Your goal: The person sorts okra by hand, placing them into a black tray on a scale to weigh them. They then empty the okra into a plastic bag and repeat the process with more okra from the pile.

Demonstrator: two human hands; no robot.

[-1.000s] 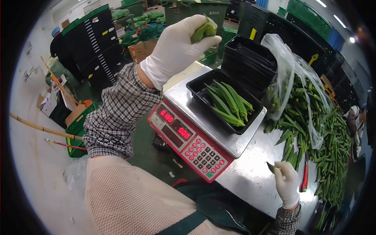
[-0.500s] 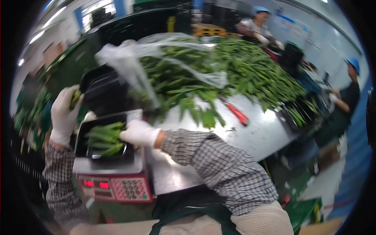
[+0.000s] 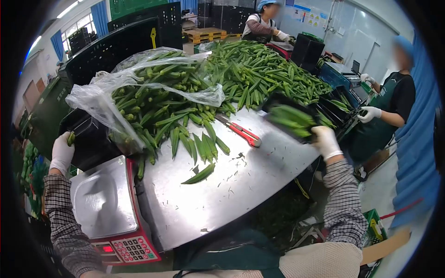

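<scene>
My right hand [image 3: 326,142], in a white glove, grips the near right side of a black tray [image 3: 303,135] of okra, held over the table's right side. The tray and its pods are blurred by motion. At the far left, my gloved left hand [image 3: 63,152] is closed around an okra pod [image 3: 71,138], whose end shows. This hand is beside a stack of black trays [image 3: 85,139]. Below it stands a red scale [image 3: 104,199] with a bare metal plate. A red utility knife [image 3: 242,132] lies mid-table. One loose okra pod [image 3: 199,174] lies nearer me.
A large heap of okra [image 3: 264,69] covers the back of the metal table [image 3: 204,208]. Clear plastic [image 3: 153,88] drapes over its left part. Two co-workers [image 3: 387,99] [image 3: 264,23] stand at the right and back. Black trays [image 3: 338,104] lie at the right edge.
The okra tray has left the scale and moved far right in my right hand. My left hand has moved left and down, still holding a pod. The view has shifted.
</scene>
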